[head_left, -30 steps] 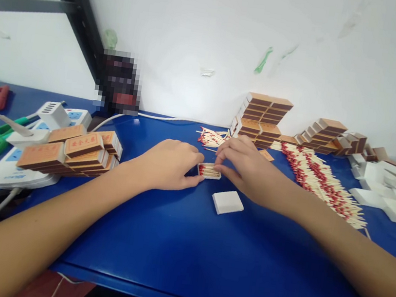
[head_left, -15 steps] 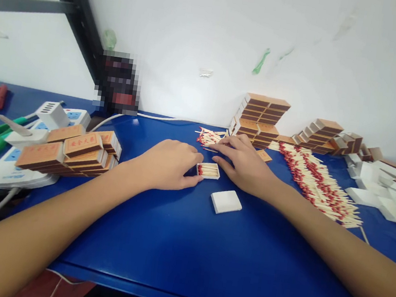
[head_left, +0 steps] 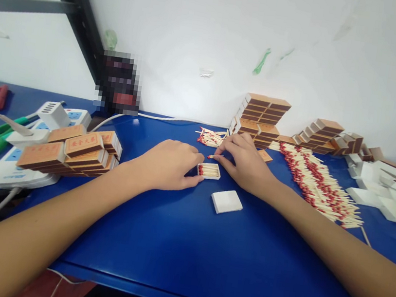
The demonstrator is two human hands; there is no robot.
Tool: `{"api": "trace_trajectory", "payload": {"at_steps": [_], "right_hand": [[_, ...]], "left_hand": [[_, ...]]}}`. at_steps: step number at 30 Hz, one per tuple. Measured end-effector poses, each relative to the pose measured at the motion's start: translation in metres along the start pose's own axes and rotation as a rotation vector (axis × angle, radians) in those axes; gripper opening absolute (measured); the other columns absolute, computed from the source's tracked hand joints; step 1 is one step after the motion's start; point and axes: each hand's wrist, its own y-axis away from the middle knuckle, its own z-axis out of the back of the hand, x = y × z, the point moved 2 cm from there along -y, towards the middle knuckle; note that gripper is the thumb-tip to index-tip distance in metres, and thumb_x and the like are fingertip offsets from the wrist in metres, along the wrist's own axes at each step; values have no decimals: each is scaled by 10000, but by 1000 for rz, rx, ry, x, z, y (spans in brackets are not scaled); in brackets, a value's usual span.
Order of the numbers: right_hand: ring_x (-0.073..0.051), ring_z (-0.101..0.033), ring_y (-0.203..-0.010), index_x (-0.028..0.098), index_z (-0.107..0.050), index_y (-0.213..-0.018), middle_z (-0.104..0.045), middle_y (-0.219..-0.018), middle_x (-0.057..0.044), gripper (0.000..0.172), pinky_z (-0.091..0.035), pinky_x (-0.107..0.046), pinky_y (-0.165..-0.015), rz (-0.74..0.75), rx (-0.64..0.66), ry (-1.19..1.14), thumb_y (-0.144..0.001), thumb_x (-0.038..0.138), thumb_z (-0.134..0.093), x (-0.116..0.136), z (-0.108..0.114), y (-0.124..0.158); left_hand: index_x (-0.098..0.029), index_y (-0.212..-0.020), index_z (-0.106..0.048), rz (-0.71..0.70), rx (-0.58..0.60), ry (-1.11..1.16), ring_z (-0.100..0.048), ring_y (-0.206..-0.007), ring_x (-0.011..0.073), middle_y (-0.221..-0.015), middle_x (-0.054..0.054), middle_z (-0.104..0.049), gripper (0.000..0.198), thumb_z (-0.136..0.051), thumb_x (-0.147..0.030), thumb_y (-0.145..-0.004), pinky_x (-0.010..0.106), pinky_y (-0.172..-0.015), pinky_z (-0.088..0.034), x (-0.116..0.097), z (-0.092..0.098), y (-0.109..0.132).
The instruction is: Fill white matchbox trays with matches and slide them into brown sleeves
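In the middle of the table a small white matchbox tray (head_left: 211, 177) lies with red-tipped matches inside, their heads toward the left. The thumb and fingers of my left hand (head_left: 172, 166) grip its left end. Just above the tray's far side, my right hand (head_left: 245, 164) pinches a match (head_left: 211, 157), its red head pointing left; whether more than one is held I cannot tell. Behind my right fingers is a small loose heap of matches (head_left: 210, 137). A white box piece (head_left: 227, 202) rests on the table nearer to me, apart from both hands.
Stacked matchboxes (head_left: 261, 115) stand against the wall. To the right spread a long bank of matches (head_left: 319, 188) and a pile of white trays (head_left: 390, 195). At the left, more matchboxes (head_left: 82, 147) sit on a white power strip (head_left: 2, 175) with cables.
My right hand has drawn back from the loose heap toward the tray, its fingers now closed round a match. My left hand and the tray stay in place.
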Motion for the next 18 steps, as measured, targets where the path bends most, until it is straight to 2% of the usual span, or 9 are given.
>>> {"api": "trace_trajectory", "payload": {"at_steps": [6, 14, 18], "right_hand": [[-322, -519, -1049, 229, -627, -928, -639, -1037, -125, 116, -474, -502, -931, -11, 47, -17, -1026, 264, -575, -1, 0, 2], [-316, -513, -1017, 236, -625, -934, -633, -1024, -124, 155, -469, -508, -924, 21, 30, -23, -1045, 301, -538, 0, 4, 3], [-316, -519, -1032, 239, -621, -912, -626, -1021, -122, 178, -467, -503, -929, 39, 79, -46, -1048, 329, -549, -2, 5, 3]], "left_hand": [[-187, -1037, -737, -6, -10, 1, -706, -829, 226, -974, 66, -757, 280, -566, -404, -991, 321, -610, -382, -1, -1, 1], [-188, -1044, -735, 6, 4, 4, -713, -840, 229, -991, 68, -762, 272, -571, -398, -990, 325, -617, -402, -2, 1, 0], [-192, -1064, -740, 2, -2, 2, -706, -831, 226, -982, 61, -757, 283, -569, -406, -995, 330, -613, -392, -1, 0, 0]]}}
